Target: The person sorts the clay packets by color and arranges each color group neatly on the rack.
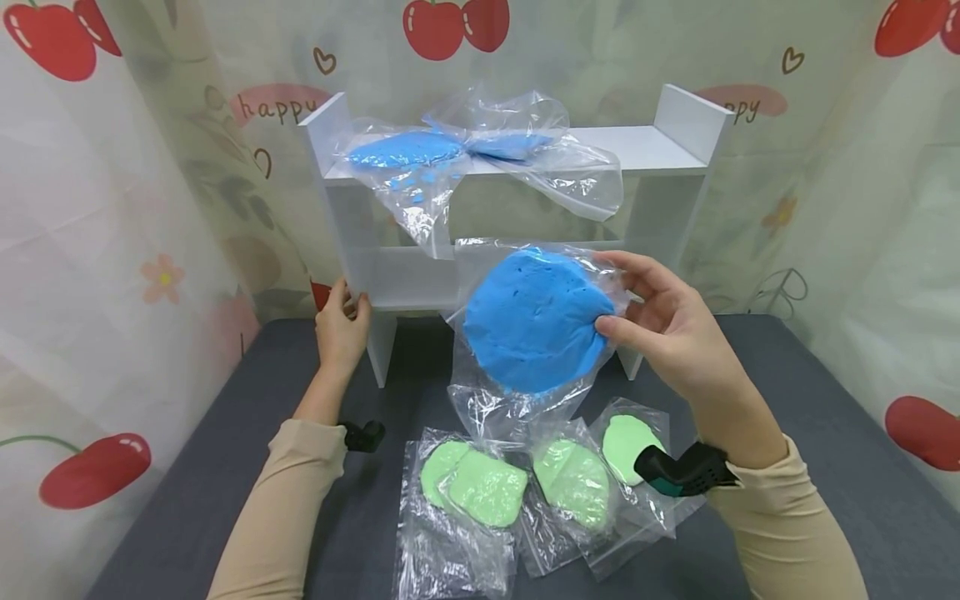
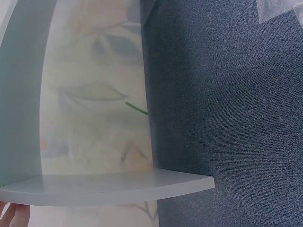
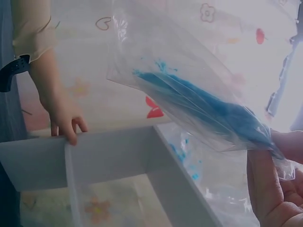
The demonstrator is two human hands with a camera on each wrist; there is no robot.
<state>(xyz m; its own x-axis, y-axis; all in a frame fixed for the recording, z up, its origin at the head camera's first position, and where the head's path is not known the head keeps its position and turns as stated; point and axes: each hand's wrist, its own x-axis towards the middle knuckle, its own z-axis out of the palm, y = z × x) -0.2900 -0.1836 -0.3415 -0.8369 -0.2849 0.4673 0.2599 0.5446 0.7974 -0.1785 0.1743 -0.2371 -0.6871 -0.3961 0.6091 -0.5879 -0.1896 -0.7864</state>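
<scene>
My right hand [image 1: 667, 321] pinches the right edge of a clear plastic bag of blue modelling clay [image 1: 536, 321], thumb in front and fingers behind. The clay is a flat round slab, held up before the shelf; the right wrist view shows the bag [image 3: 203, 106] nearly edge-on. My left hand [image 1: 342, 329] grips the left side panel of a small white shelf [image 1: 408, 279], its fingers bent over the panel's edge. In the left wrist view only fingertips [image 2: 16, 215] show beside the panel [image 2: 109, 189].
Two more bags of blue clay [image 1: 408, 150] lie on the shelf's top board, their loose plastic hanging over its front. Several bags of light green clay [image 1: 487, 487] overlap on the dark tabletop [image 1: 780, 400] in front. Printed curtains [image 1: 847, 250] surround the table.
</scene>
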